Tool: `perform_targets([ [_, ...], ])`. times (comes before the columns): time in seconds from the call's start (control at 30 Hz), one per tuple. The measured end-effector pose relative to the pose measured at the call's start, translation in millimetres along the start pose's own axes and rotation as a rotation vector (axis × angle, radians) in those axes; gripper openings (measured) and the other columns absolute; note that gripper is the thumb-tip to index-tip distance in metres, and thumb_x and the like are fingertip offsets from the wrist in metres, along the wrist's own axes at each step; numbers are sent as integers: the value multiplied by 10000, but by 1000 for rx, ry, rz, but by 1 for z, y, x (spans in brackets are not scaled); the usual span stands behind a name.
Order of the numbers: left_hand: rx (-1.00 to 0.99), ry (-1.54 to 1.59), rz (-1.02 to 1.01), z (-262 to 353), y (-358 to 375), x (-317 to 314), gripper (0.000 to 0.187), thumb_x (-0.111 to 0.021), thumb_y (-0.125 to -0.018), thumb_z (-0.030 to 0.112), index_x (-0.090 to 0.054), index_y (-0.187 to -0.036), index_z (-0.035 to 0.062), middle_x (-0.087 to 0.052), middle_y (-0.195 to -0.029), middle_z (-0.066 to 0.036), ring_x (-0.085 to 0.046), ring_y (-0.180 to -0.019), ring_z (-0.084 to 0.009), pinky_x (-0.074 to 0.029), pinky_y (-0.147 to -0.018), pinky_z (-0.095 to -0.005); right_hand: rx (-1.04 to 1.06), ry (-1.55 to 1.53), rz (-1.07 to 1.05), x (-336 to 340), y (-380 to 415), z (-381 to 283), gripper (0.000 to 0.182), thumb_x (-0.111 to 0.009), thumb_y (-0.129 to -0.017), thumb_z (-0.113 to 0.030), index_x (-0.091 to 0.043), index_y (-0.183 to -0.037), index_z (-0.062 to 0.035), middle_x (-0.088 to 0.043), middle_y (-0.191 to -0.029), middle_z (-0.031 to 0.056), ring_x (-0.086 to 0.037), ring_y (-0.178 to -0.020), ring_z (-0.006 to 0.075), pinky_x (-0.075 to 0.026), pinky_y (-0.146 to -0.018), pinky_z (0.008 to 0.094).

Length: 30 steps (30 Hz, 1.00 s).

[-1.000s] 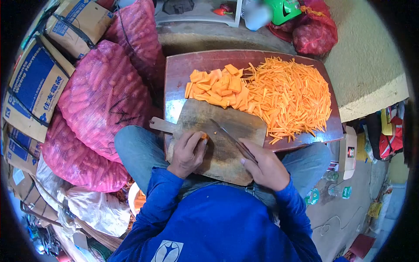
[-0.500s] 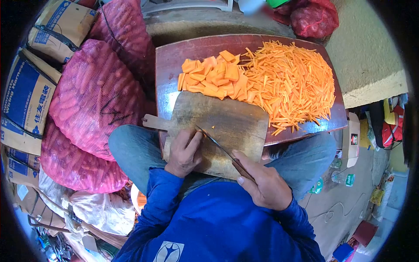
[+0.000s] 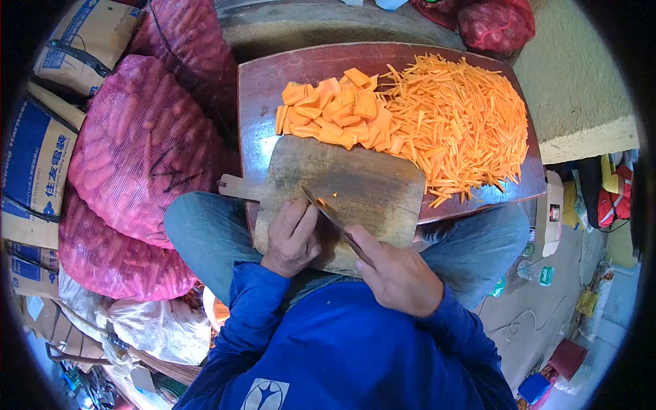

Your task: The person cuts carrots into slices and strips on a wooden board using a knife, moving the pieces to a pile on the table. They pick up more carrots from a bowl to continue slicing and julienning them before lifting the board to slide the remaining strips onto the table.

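Note:
A worn wooden cutting board (image 3: pixel 362 181) lies across my lap, its handle to the left and its far edge on the table. My right hand (image 3: pixel 400 277) grips a knife (image 3: pixel 336 220), whose blade points up and left over the board. My left hand (image 3: pixel 292 236) rests on the board beside the blade, fingers curled down; what they hold is hidden. A small orange carrot bit (image 3: pixel 321 201) shows at the blade. Beyond the board sit a pile of carrot slices (image 3: pixel 331 113) and a larger heap of carrot strips (image 3: pixel 465 126).
The red-brown table (image 3: pixel 287 68) carries both piles. At left stand pink mesh sacks of carrots (image 3: pixel 140 150) and cardboard boxes (image 3: pixel 34 164). A red mesh bag (image 3: pixel 497 26) sits at the back right, by a concrete ledge (image 3: pixel 581 82). Plastic bottles (image 3: pixel 536 273) lie on the floor at right.
The knife blade has tipped and shifted slightly left, and my right hand has moved a little up and left. A carrot bit now shows by the blade. My left hand stays nearly in place.

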<state>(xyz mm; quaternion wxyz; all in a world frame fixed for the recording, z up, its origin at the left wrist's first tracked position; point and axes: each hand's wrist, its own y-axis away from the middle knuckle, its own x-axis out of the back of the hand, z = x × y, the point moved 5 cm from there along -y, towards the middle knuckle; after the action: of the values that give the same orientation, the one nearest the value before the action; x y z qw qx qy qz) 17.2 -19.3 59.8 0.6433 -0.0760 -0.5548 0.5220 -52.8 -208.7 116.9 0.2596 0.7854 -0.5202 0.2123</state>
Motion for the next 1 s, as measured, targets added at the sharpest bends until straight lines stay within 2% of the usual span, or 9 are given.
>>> perform_targets([
  [0.13,30,25,23,0,1,-2,431,-722,-705,-89,-675,-1133,-60,-654,-1084,-234,-680,-898,-429,-579,-763,-476,2,14,2,-5,-12,9,578,-612,-1005,-192,-405,-1534,-85,-720,-1002,296,-705,-856,518,-568,-751,600],
  [0.2,77,37,37,-3,2,-2,400,-725,-719,-98,-675,-1113,-53,-656,-1078,-233,-686,-893,-413,-577,-746,-458,-105,0,-116,-2,-12,6,616,-636,-991,-120,-393,-1552,-47,-701,-1122,313,-692,-1004,511,-553,-834,550],
  [0.23,73,37,39,-4,2,-3,400,-725,-719,-98,-675,-1113,-53,-656,-1078,-233,-686,-893,-413,-577,-746,-458,-104,2,-112,-2,-11,7,616,-636,-991,-120,-393,-1552,-47,-701,-1122,313,-692,-1004,511,-553,-834,550],
  [0.3,93,78,42,-5,3,-2,405,-716,-716,-99,-671,-1116,-54,-660,-1081,-233,-688,-899,-411,-576,-747,-453,22,-8,8,2,-4,4,596,-625,-997,-187,-407,-1539,-69,-715,-1039,306,-706,-896,515,-571,-769,586],
  [0.4,143,62,-31,-4,3,0,428,-703,-703,-98,-667,-1127,-52,-664,-1090,-232,-690,-909,-411,-578,-750,-453,156,-52,124,14,10,-9,621,-659,-977,-164,-416,-1536,-46,-716,-1026,292,-711,-896,495,-574,-753,570],
  [0.6,120,49,-54,-3,3,0,494,-686,-653,-85,-668,-1145,-56,-666,-1098,-228,-690,-930,-414,-582,-763,-459,46,-32,-14,25,18,-21,642,-685,-964,-145,-418,-1536,-27,-714,-1007,270,-714,-872,479,-581,-733,550],
  [0.8,109,59,-63,-9,12,-3,581,-700,-596,-39,-670,-1176,-61,-662,-1090,-236,-685,-937,-423,-584,-792,-479,21,-21,-52,26,15,-22,650,-678,-968,-143,-398,-1542,-20,-715,-1039,287,-716,-876,482,-581,-721,548],
  [0.93,121,95,-79,-8,9,0,567,-708,-598,-30,-670,-1162,-68,-660,-1084,-234,-683,-934,-423,-584,-796,-485,35,-65,-53,22,5,-19,659,-675,-965,-134,-386,-1547,-24,-712,-1034,305,-712,-885,493,-576,-733,557],
  [1.0,59,79,-30,-3,2,4,523,-709,-627,-69,-669,-1148,-71,-661,-1078,-229,-685,-910,-417,-587,-768,-473,6,-37,-35,16,-3,-13,611,-662,-956,-103,-450,-1528,-56,-706,-1143,291,-700,-1024,495,-580,-857,517],
])
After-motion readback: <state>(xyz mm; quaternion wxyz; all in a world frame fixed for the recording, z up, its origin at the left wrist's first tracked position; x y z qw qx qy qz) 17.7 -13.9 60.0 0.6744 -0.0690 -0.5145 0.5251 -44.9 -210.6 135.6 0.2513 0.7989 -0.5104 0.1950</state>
